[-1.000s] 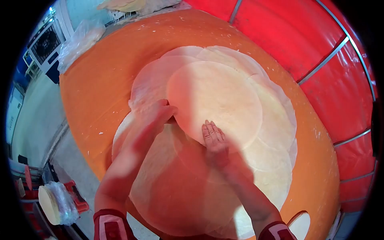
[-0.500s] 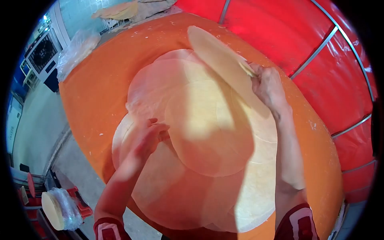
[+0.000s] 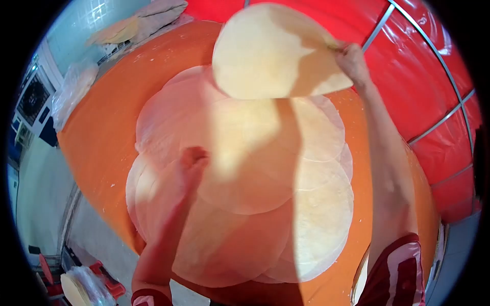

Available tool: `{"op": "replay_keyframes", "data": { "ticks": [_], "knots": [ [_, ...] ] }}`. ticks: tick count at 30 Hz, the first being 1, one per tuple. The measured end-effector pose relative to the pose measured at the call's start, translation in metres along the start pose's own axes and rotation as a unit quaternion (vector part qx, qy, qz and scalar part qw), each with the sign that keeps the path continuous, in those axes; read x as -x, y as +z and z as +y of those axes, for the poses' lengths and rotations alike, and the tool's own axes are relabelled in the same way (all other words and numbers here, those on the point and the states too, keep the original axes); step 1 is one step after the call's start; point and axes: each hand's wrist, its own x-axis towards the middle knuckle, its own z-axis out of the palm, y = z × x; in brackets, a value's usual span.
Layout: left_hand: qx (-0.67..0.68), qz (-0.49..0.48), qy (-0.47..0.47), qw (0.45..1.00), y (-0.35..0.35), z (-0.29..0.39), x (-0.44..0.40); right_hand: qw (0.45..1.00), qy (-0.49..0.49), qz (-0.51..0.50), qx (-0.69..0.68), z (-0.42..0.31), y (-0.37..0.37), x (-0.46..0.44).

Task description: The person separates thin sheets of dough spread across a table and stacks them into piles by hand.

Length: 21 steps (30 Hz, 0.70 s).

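Observation:
My right hand (image 3: 352,64) grips the edge of a thin round flatbread (image 3: 270,51). That sheet is raised at the far side, its pale face tilted toward me. Beneath it, several more flatbreads (image 3: 242,245) lie overlapped in a broad ring on an orange padded surface (image 3: 97,168). My left hand (image 3: 195,155) hovers over the left middle of these sheets, its fingers curled in and a little blurred. Nothing shows in it. A red cast of light and shadows from my arms fall across the layers.
Red sheeting on a metal frame (image 3: 377,25) borders the right side. At the far left edge sit a clear plastic bag (image 3: 76,89) and folded cloth (image 3: 161,18). Lower left, a stack of round sheets (image 3: 75,290) stands with plastic beside a red stool (image 3: 109,280).
My right hand has moved up and away, swinging its flatbread from nearly edge-on to face-on. My left hand stays over the layers, its fingers now more curled. The view has shifted slightly.

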Motion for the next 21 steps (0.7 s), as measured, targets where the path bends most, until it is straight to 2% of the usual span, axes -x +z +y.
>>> {"op": "replay_keyframes", "data": {
  "ticks": [1,2,3,4,5,6,7,8,9,11,12,13,16,17,19,20,21],
  "knots": [
    [0.037,-0.063,-0.065,0.995,0.020,-0.002,0.006,0.985,-0.060,0.035,0.157,-0.026,-0.023,0.000],
    [0.101,-0.130,-0.007,0.986,0.035,-0.035,0.003,0.975,-0.081,0.050,0.199,-0.036,-0.032,0.013],
    [0.120,-0.142,-0.095,0.978,0.058,-0.037,0.007,0.963,-0.102,0.065,0.241,-0.042,-0.039,0.029],
    [0.135,-0.154,-0.183,0.962,0.081,-0.039,0.010,0.966,-0.130,0.067,0.211,-0.041,-0.037,0.048],
    [0.137,-0.158,-0.181,0.961,0.102,-0.046,0.006,0.969,-0.147,0.059,0.188,-0.023,-0.020,0.071],
    [0.214,-0.159,-0.238,0.934,0.122,-0.057,-0.001,0.971,-0.164,0.050,0.165,-0.006,-0.003,0.093],
    [0.287,-0.160,-0.295,0.897,0.135,-0.068,-0.008,0.977,-0.128,0.005,0.170,0.003,0.014,0.117],
    [0.282,-0.166,-0.296,0.897,0.145,-0.076,-0.014,0.979,-0.092,-0.039,0.177,0.012,0.032,0.141],
    [0.275,-0.146,-0.310,0.898,0.154,-0.083,-0.021,0.974,-0.015,-0.110,0.199,0.010,0.045,0.163],
    [0.260,-0.131,-0.321,0.901,0.166,-0.087,-0.034,0.980,0.034,-0.145,0.135,0.062,0.093,0.200],
    [0.253,-0.097,-0.347,0.898,0.169,-0.086,-0.038,0.981,0.040,-0.139,0.131,0.058,0.088,0.190],
    [0.246,-0.060,-0.374,0.892,0.171,-0.086,-0.041,0.992,0.093,-0.071,0.045,0.045,0.075,0.166],
    [0.170,-0.050,-0.388,0.904,0.175,-0.078,-0.048,0.983,0.179,0.001,0.028,0.106,0.052,0.086],
    [0.168,-0.053,-0.391,0.903,0.177,-0.075,-0.047,0.982,0.139,0.084,-0.095,0.117,0.032,0.065],
    [0.102,-0.053,-0.362,0.925,0.181,-0.068,-0.049,0.973,0.202,0.012,-0.109,0.085,-0.017,0.031],
    [0.104,-0.057,-0.361,0.925,0.183,-0.071,-0.051,0.974,0.201,0.014,-0.105,0.070,-0.027,0.031],
    [0.112,-0.067,-0.355,0.926,0.183,-0.076,-0.052,0.983,0.177,-0.023,-0.041,0.052,-0.032,0.042]
  ]
}}
